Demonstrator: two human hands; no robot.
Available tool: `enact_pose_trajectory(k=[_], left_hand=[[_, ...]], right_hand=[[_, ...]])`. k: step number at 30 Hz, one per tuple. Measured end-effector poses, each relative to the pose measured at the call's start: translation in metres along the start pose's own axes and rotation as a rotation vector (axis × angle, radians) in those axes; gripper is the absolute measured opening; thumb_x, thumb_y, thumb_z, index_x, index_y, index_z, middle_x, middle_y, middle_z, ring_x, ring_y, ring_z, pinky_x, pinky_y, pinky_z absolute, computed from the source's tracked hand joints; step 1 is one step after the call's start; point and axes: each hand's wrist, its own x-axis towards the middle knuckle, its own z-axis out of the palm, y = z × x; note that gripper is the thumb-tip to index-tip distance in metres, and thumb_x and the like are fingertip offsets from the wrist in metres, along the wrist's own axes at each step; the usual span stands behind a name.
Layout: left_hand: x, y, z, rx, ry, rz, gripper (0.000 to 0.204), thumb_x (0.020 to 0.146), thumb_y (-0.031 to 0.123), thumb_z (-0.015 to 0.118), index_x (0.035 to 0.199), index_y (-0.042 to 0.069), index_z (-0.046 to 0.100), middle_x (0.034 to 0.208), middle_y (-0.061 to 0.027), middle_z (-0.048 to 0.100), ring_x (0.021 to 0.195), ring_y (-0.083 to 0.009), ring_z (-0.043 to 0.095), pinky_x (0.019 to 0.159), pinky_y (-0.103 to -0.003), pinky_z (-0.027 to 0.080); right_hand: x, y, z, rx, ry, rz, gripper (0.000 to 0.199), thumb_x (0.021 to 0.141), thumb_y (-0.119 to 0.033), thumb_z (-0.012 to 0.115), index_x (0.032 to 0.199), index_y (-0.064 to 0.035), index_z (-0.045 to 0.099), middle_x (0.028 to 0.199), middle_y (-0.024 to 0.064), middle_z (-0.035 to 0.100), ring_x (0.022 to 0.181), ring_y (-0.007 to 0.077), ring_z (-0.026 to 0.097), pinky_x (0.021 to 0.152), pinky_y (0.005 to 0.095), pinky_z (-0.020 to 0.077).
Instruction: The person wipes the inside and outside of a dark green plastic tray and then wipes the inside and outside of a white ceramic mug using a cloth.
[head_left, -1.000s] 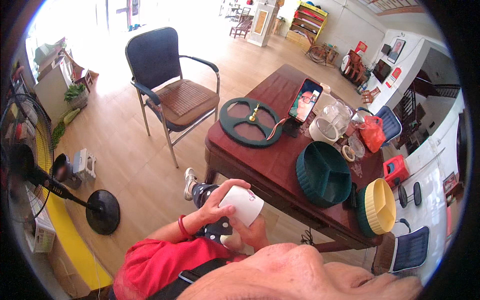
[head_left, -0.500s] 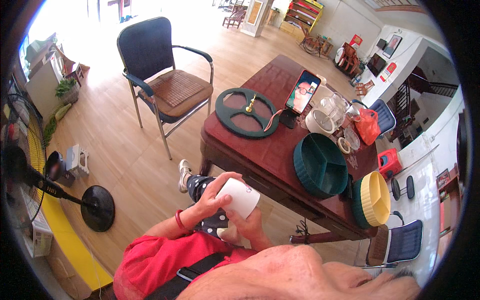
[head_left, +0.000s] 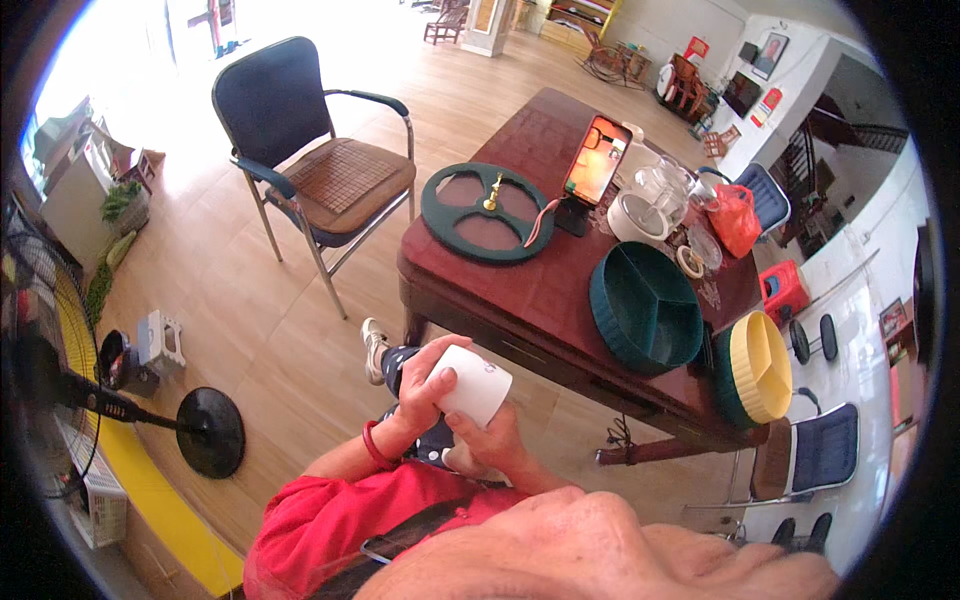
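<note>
The person holds a white cup (head_left: 472, 383) with both hands, low in front of the body, above the lap and the wooden floor (head_left: 290, 330). The cup lies tipped on its side, with its open end turned to the right. The left hand (head_left: 422, 388) curls over the top and left side of the cup, fingers bent around it, and a red band (head_left: 375, 445) sits on that wrist. The right hand (head_left: 492, 440) is under the cup and grips it from below, with the thumb pressed up on its side. I cannot tell if anything is inside the cup. The dark red table (head_left: 560, 290) stands just beyond the hands. On it are a green round tray (head_left: 645, 310), a green ring-shaped lid (head_left: 487, 212) and a phone (head_left: 592, 160) on a stand. A blue chair (head_left: 310, 165) stands to the left of the table.
</note>
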Motion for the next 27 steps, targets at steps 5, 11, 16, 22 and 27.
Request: enact_pose_trajectory(k=[5,11,16,22,27], left_hand=[[0.007,0.015,0.006,0.074,0.054,-0.012,0.063,0.074,0.043,0.058,0.114,-0.005,0.051,0.097,-0.0163,0.061,0.088,-0.0240,0.061,0.078,-0.032,0.048],[0.009,0.015,0.005,0.218,0.148,0.112,0.066,0.076,0.048,0.047,0.110,-0.008,0.053,0.094,-0.0187,0.062,0.085,-0.0255,0.061,0.077,-0.034,0.048],[0.017,0.007,-0.002,0.177,0.121,0.264,0.064,0.078,0.046,0.049,0.113,-0.008,0.052,0.097,-0.0185,0.062,0.088,-0.0251,0.060,0.080,-0.034,0.048],[0.027,0.026,0.013,0.243,0.030,0.179,0.070,0.080,0.052,0.046,0.119,-0.007,0.047,0.099,-0.0178,0.059,0.093,-0.0255,0.057,0.083,-0.036,0.047],[0.029,0.019,0.017,0.381,-0.071,0.305,0.093,0.074,0.071,0.051,0.125,-0.006,0.041,0.108,-0.0162,0.057,0.098,-0.0225,0.057,0.085,-0.033,0.046]], right_hand=[[0.011,-0.015,0.007,-0.020,-0.003,-0.088,0.037,0.087,-0.025,0.060,0.113,0.0013,0.054,0.100,0.0142,0.062,0.093,0.0243,0.060,0.083,0.0354,0.0464],[0.017,-0.025,0.008,-0.026,-0.053,0.014,0.039,0.090,-0.031,0.055,0.111,0.0020,0.054,0.098,0.0156,0.062,0.091,0.0250,0.060,0.082,0.0362,0.0458],[0.025,-0.019,0.012,-0.063,-0.029,-0.068,0.043,0.089,-0.036,0.056,0.112,-0.0006,0.054,0.098,0.0199,0.062,0.091,0.0334,0.062,0.078,0.0407,0.0473],[0.032,-0.037,0.002,-0.158,0.020,-0.130,0.039,0.086,-0.035,0.057,0.110,-0.0040,0.057,0.100,0.0229,0.061,0.092,0.0370,0.061,0.078,0.0431,0.0479],[0.031,-0.057,-0.015,0.407,-0.030,-0.107,0.040,0.093,-0.032,0.054,0.115,0.0013,0.054,0.105,0.0038,0.058,0.097,0.0126,0.053,0.083,0.0301,0.0455]])
